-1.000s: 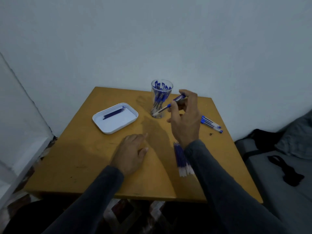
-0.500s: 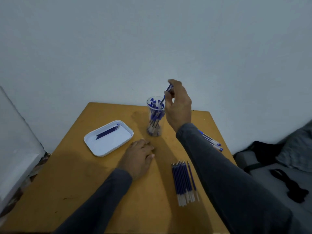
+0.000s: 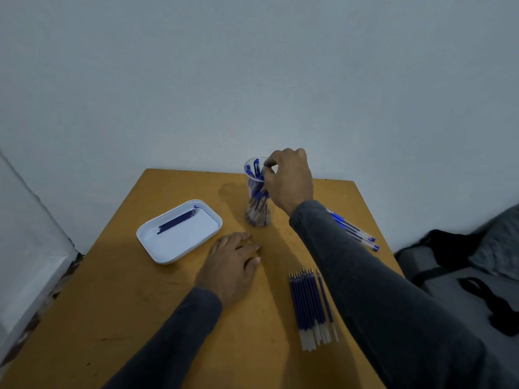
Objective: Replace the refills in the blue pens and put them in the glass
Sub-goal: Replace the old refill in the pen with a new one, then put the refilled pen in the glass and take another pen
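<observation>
Your work surface is a wooden table (image 3: 140,304) set against a pale wall (image 3: 252,80). To the right of your right arm, off the table edge, a grey bag (image 3: 463,276) with black straps lies on the floor.

Well to the left of your right hand (image 3: 290,182), a white tray (image 3: 182,248) sits on the table, with a few dark used refills (image 3: 178,221) lying along its far side.

Your left hand (image 3: 231,265) rests flat on the table, fingers relaxed and holding nothing, nearer to you than the glass.

Nearer to you than your right hand and beneath your forearm, a bundle of new refills (image 3: 310,307) lies side by side, tips pointing away from you.

The glass (image 3: 257,203) stands upright directly under and just left of your right hand, filled with blue pens (image 3: 257,192) standing in it. Your thumb and forefinger are pinched together at its rim, among the pen tops; whether they actually hold a pen cannot be told.

Beyond your right sleeve, to the right of the grip, a few loose blue pens (image 3: 356,233) lie on the table.
</observation>
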Available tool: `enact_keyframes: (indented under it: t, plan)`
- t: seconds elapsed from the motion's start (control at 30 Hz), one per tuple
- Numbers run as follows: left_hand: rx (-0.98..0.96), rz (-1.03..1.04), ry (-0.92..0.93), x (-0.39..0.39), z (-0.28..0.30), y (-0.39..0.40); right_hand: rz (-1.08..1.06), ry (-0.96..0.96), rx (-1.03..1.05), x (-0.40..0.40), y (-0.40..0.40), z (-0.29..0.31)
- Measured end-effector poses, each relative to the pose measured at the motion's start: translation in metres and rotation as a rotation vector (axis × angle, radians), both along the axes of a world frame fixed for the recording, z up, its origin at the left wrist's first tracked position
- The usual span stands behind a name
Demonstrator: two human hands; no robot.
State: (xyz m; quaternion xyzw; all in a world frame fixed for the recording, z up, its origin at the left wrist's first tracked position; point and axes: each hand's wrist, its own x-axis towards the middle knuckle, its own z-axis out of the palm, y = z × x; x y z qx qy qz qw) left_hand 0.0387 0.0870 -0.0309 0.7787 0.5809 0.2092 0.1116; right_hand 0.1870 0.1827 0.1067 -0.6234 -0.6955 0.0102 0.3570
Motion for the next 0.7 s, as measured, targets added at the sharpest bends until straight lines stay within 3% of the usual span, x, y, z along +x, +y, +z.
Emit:
enact_keyframes:
  t: [0.23,0.47,0.7]
  plan:
    - [-0.007,0.006,0.015,0.0,0.001,-0.001,-0.077,0.179,0.118,0.018,-0.015,-0.019]
    - [-0.009,-0.001,-0.003,0.0,0.001,0.0,-0.249,0.09,-0.218,0.078,-0.046,-0.071]
    - [-0.036,-0.004,-0.023,-0.001,0.004,-0.001,-0.333,-0.16,-0.338,0.121,-0.062,-0.092]
